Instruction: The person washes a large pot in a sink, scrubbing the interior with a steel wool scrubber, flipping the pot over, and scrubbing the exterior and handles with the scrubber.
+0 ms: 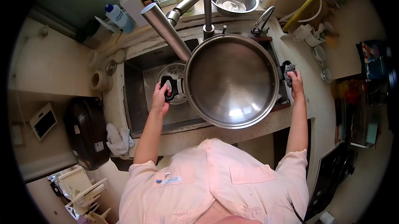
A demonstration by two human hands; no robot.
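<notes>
Wide round pan point(230, 78), smooth metal with soft radial sheen, shallow wall and bright rolled rim, held over the rectangular metal sink point(140, 109), its bowl facing the camera; left hand point(161, 96) with fingers curled round the black loop handle point(168, 83), matte, joined to the pan by a metal bracket; right hand point(296, 84) pinching a grey scourer point(289, 75), curly and wiry, at the opposite black handle point(284, 66), contact between these two hard to tell; stout cylindrical tap point(166, 33), brushed metal, slanting down toward the pan's rim; behind, by the window, a deep shiny bowl point(251, 0).
</notes>
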